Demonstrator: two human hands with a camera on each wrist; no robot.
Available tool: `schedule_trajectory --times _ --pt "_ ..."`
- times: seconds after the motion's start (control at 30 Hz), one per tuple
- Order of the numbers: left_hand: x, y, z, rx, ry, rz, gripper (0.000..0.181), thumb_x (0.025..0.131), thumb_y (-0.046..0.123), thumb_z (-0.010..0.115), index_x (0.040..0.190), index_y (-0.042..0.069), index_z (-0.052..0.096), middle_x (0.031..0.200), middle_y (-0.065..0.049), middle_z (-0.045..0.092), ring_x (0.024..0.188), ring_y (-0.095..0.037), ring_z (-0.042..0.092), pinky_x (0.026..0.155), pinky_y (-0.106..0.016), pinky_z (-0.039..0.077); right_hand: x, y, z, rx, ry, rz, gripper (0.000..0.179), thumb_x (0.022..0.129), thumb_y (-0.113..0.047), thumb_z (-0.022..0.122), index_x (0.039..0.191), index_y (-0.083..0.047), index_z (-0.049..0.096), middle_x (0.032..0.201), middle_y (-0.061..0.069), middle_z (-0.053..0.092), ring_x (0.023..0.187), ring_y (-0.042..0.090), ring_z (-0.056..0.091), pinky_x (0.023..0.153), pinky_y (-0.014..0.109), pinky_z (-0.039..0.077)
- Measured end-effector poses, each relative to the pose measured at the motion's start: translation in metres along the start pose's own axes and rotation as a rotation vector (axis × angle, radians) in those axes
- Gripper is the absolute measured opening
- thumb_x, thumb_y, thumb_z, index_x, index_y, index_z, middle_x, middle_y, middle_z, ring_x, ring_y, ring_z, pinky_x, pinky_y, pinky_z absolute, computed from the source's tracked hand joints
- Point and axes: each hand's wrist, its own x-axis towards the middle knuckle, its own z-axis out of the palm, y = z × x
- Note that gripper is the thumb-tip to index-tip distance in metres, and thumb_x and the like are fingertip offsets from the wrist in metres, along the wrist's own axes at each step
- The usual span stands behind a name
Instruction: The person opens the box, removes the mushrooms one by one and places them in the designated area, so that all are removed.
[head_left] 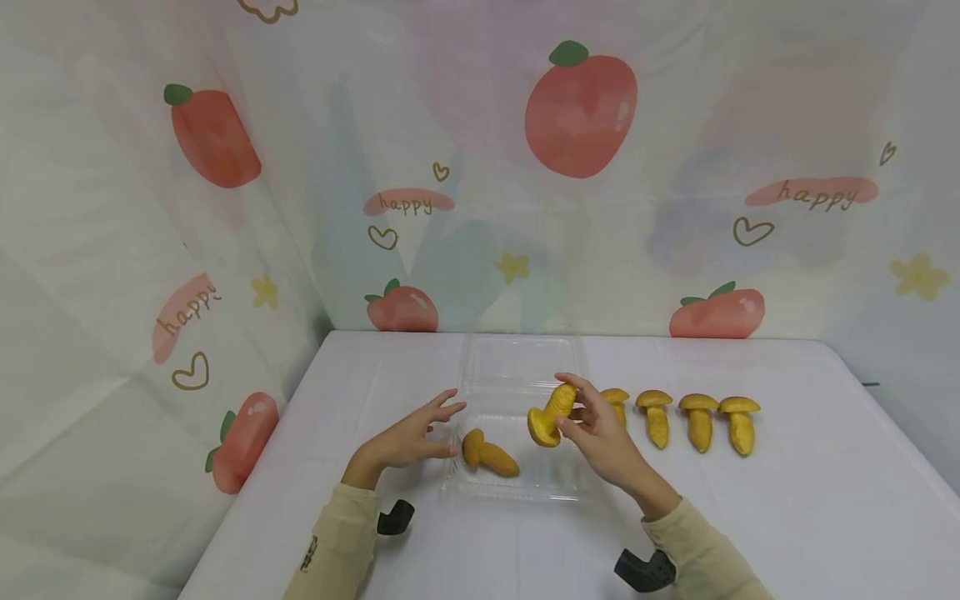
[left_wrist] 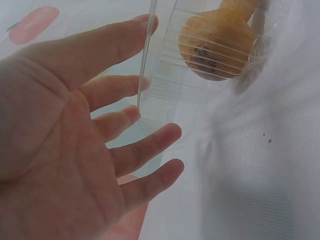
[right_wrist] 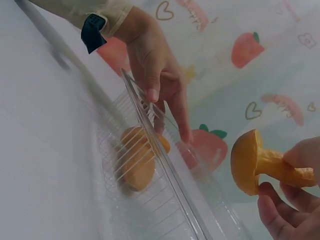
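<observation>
Over a clear plastic box (head_left: 551,483), my right hand (head_left: 611,450) pinches a yellow mushroom (head_left: 546,426) by its stem, cap tilted down toward the left. Inside the box, near its left wall, another mushroom (head_left: 497,460) lies on its side. The left hand (head_left: 403,440) is at the box's left side, fingers spread and nearly straight. In the left wrist view its thumb and fingertips are right at the clear rim (left_wrist: 145,65), and the cap of the lying mushroom (left_wrist: 215,45) shows through the ribbed wall.
The box's clear lid (head_left: 522,360) is folded back toward the patterned backdrop (head_left: 480,125). To the right, several yellow mushrooms (head_left: 700,423) lie in a row on the white tabletop (head_left: 817,492), caps toward the back. The right hand partly hides the nearest mushroom (head_left: 617,398).
</observation>
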Motion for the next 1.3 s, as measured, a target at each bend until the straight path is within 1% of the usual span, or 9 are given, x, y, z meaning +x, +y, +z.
schedule_trajectory --times 0.13,0.3,0.5,0.7,0.8,0.9,1.07,1.2,1.3 --pt "0.0 -0.001 0.0 0.009 0.0 -0.002 0.07 0.096 0.015 0.067 0.156 0.0 0.034 0.171 -0.019 0.009 0.148 -0.048 0.033 0.116 -0.067 0.032 -0.002 0.001 -0.004 -0.019 0.008 -0.031 0.049 0.098 -0.004 0.063 0.143 -0.001 0.043 0.127 0.027 0.059 0.102 0.019 0.064 0.083 0.018 0.056" --pt "-0.001 0.0 0.0 0.003 -0.001 -0.01 0.071 0.096 0.015 0.067 0.157 0.001 0.033 0.171 -0.019 0.008 0.148 -0.047 0.034 0.117 -0.067 0.032 -0.006 0.0 -0.01 -0.056 0.05 -0.018 0.039 0.096 -0.005 0.067 0.128 0.001 0.047 0.115 0.022 0.063 0.096 0.005 0.061 0.08 0.018 0.055" --pt "-0.002 0.001 0.0 0.005 0.002 -0.005 0.071 0.096 0.014 0.067 0.156 0.001 0.034 0.17 -0.02 0.01 0.146 -0.048 0.035 0.116 -0.067 0.033 -0.01 -0.001 -0.014 -0.052 0.081 0.011 0.03 0.094 -0.008 0.071 0.114 0.002 0.051 0.111 0.02 0.064 0.088 0.006 0.064 0.077 0.016 0.056" --pt "-0.002 0.001 0.0 0.005 -0.001 -0.003 0.07 0.096 0.015 0.067 0.156 0.0 0.034 0.17 -0.02 0.01 0.146 -0.047 0.036 0.116 -0.067 0.033 -0.012 0.003 -0.016 0.043 0.092 0.019 0.029 0.096 -0.003 0.067 0.116 0.007 0.049 0.112 0.024 0.061 0.076 0.011 0.073 0.063 0.02 0.057" --pt "-0.002 0.001 0.001 0.01 -0.002 -0.002 0.07 0.096 0.015 0.067 0.157 0.001 0.034 0.17 -0.02 0.01 0.146 -0.047 0.037 0.116 -0.067 0.033 -0.013 0.005 -0.018 0.064 0.089 0.0 0.029 0.097 -0.001 0.064 0.12 0.01 0.05 0.112 0.021 0.06 0.079 0.011 0.073 0.065 0.02 0.058" --pt "-0.002 0.001 0.001 0.016 -0.003 0.0 0.07 0.096 0.015 0.067 0.157 0.001 0.033 0.17 -0.02 0.01 0.146 -0.047 0.037 0.116 -0.066 0.034 -0.014 0.005 -0.02 0.072 0.094 -0.008 0.026 0.099 -0.003 0.061 0.12 0.011 0.053 0.111 0.012 0.06 0.085 0.007 0.073 0.071 0.019 0.059" --pt "-0.001 0.001 0.0 0.015 -0.003 0.0 0.07 0.096 0.014 0.067 0.157 0.0 0.033 0.17 -0.02 0.01 0.146 -0.047 0.036 0.116 -0.066 0.034 -0.015 0.004 -0.023 0.115 0.113 0.033 0.026 0.104 -0.011 0.055 0.117 0.012 0.058 0.113 0.0 0.061 0.093 0.003 0.072 0.079 0.018 0.059" --pt "-0.001 0.001 0.001 0.013 -0.003 0.0 0.071 0.097 0.015 0.067 0.157 0.0 0.033 0.17 -0.02 0.009 0.147 -0.047 0.035 0.116 -0.065 0.034 -0.016 0.005 -0.028 0.147 0.084 0.06 0.03 0.103 -0.012 0.058 0.117 0.015 0.063 0.118 -0.012 0.064 0.101 -0.003 0.067 0.084 0.017 0.058" --pt "0.0 0.002 0.001 0.01 -0.003 0.004 0.071 0.097 0.015 0.067 0.156 0.0 0.033 0.17 -0.02 0.009 0.146 -0.047 0.036 0.116 -0.065 0.035 -0.019 0.007 -0.033 0.174 0.039 0.047 0.032 0.101 -0.009 0.06 0.118 0.018 0.063 0.123 -0.019 0.066 0.11 -0.007 0.063 0.087 0.016 0.058"
